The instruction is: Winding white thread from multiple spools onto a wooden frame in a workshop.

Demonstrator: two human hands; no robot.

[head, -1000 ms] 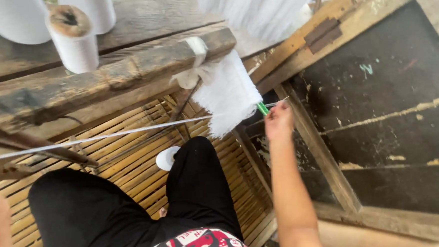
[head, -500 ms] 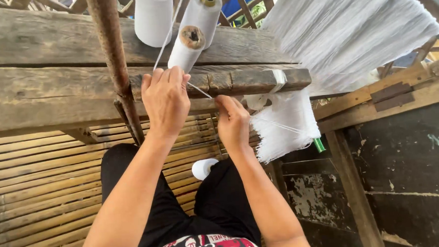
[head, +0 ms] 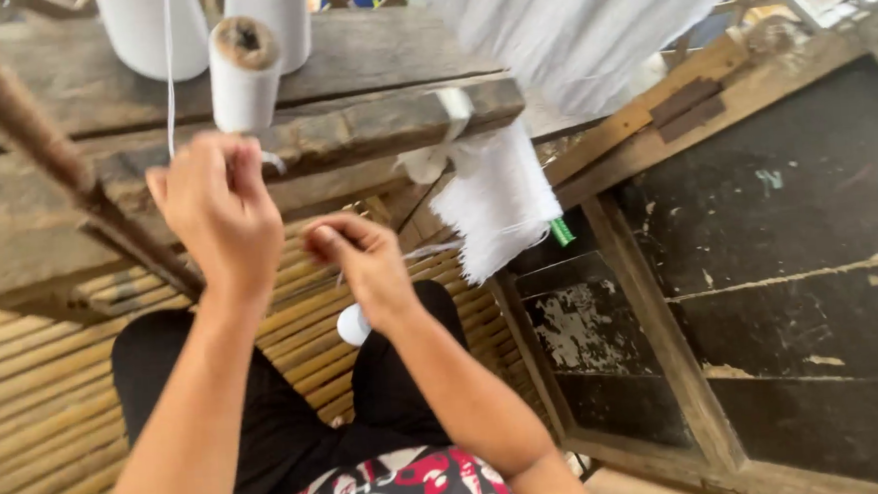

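Observation:
My left hand (head: 219, 210) is raised in front of a wooden beam (head: 353, 131), fingers pinched on a thin white thread (head: 168, 71) that runs up past the white spools. My right hand (head: 362, 261) is just right of it and lower, fingers closed on the same thread, which trails right toward a hanging bundle of white threads (head: 497, 204). A white thread spool (head: 245, 75) with a cardboard core stands on the beam above my left hand. A green stick (head: 561, 232) pokes out beside the bundle.
Two larger white spools (head: 152, 31) stand behind on the plank. A white sheet of warp threads (head: 578, 24) stretches at top right. A slanted wooden pole (head: 44, 157) crosses left. Bamboo slat flooring (head: 37, 418) lies under my black-clad legs; dark boards (head: 782, 289) lie right.
My right hand came in from the green stick by the thread bundle to meet my left hand at the beam. Both hands now sit lower, and the view has swung down-right.

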